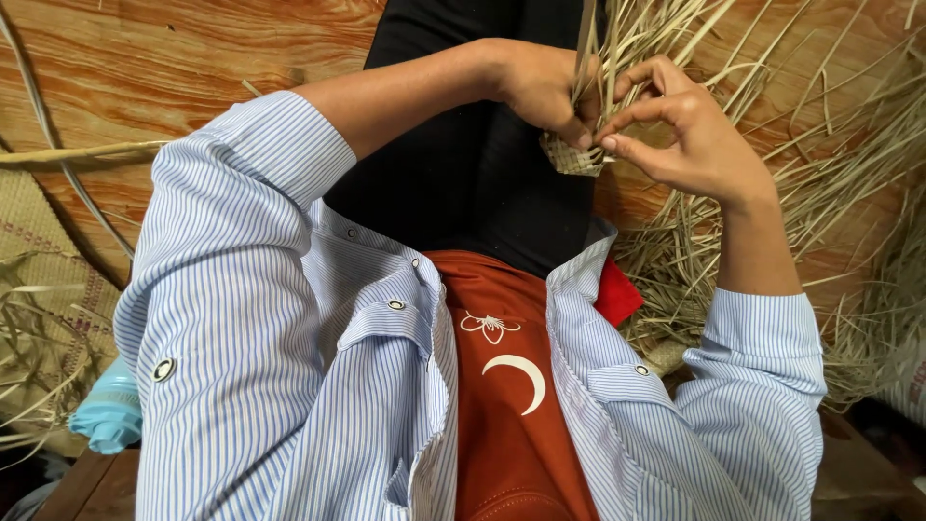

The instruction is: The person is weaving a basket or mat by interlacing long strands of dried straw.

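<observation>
My left hand (542, 89) and my right hand (687, 135) meet over my lap, above black trousers. Between them is a small woven straw piece (573, 157), square-edged and pale tan. Several long straw strips (617, 43) rise from it past my fingers. Left-hand fingers close on the strips at the top of the piece. My right thumb and forefinger pinch a strip at its right edge. Both sleeves are blue-and-white striped, the left one rolled up to the elbow.
A loose pile of dry straw (849, 193) lies at the right on the wooden floor (174, 68). A woven mat (39, 251) and more straw lie at the left, beside a light-blue bottle (108, 413). A thin cane (68, 152) runs along the floor there.
</observation>
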